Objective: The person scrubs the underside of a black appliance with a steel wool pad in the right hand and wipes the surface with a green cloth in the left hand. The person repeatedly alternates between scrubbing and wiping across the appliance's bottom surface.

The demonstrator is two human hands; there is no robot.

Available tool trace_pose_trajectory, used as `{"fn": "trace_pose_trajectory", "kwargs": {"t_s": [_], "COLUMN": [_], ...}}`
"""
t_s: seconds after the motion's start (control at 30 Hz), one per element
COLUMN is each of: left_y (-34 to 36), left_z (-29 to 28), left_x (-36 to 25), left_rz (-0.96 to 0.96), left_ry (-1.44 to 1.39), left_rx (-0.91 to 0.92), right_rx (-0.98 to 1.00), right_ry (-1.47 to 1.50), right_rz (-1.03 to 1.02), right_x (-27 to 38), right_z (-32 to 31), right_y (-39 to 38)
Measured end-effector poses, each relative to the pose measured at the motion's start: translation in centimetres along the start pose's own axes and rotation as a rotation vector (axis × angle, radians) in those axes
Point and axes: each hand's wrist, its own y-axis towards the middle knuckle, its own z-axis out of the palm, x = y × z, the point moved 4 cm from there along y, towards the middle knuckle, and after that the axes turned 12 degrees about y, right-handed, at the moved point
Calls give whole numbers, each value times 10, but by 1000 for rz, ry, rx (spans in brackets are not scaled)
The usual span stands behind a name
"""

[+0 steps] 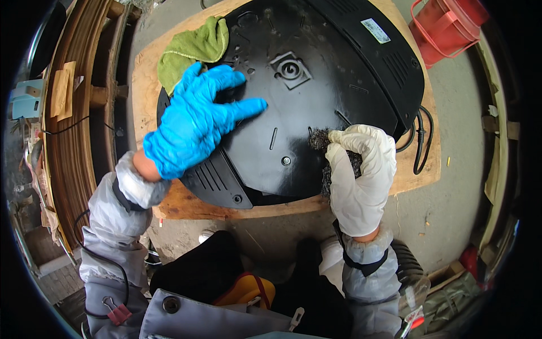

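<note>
A large black plastic panel (265, 141), with vents and a screw hole, lies on a wooden board. My left hand (197, 116), in a blue glove, rests spread over its left part, fingers stretched out. Beside that hand's fingertips a green cloth (195, 50) is draped over the panel's upper left edge. In a white glove, my right hand (364, 169) pinches a dark wad of steel wool (320, 139) against the panel's lower right. Part of the wad is hidden behind the fingers.
Under the panel is the wooden board (426, 155). A black power cord (424, 141) loops off the panel's right side. Beyond the top right corner stands a red bucket (446, 31). Stacked cardboard sheets (73, 147) line the left, and a wooden rail runs along the right.
</note>
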Motion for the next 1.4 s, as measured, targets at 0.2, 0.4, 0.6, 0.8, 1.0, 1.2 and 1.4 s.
{"fn": "trace_pose_trajectory", "kwargs": {"t_s": [0.2,0.4,0.6,0.8,1.0,1.2,1.4], "left_y": [-11,-20,-26,-26,-25,-20,-8], "left_z": [-4,-3,-11,-10,0,-3,-28], "left_x": [-51,-57,-52,-51,-62,-61,18], "left_rz": [77,126,62,31,97,104,-234], "left_ry": [-29,73,16,-31,-1,-55,197], "left_rx": [52,78,31,6,27,31,-112], "right_rx": [-18,-42,-115,-212,-270,-262,-267], "right_ry": [16,208,724,836,781,792,865], "right_rz": [-1,122,302,401,416,405,436], "right_x": [1,-8,-29,-44,-43,-41,-43], "right_z": [3,-4,-25,-37,-35,-34,-36], "right_y": [-1,-5,-15,-21,-21,-20,-20]}}
